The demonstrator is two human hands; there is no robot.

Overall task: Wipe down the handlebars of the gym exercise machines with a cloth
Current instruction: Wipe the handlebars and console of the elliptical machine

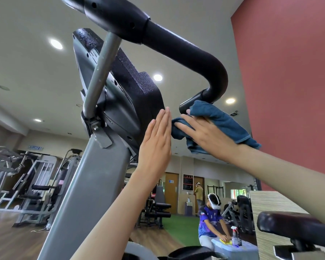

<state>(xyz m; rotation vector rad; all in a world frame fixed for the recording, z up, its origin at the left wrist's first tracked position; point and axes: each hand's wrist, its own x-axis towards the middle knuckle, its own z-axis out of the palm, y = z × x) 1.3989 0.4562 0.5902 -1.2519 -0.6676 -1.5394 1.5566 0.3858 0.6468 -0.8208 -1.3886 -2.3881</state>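
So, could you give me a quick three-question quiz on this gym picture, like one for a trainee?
1. True or false: the left hand holds the blue cloth.
2. Which part of the black handlebar does the cloth touch? A: its curled lower end. B: its top joint. C: its straight middle.
3. Fill in: in the background, a spray bottle stands on a pale blue ___.

Key: 1 false, the right hand holds it, and the left is flat with straight fingers. 2 A. 3 box.
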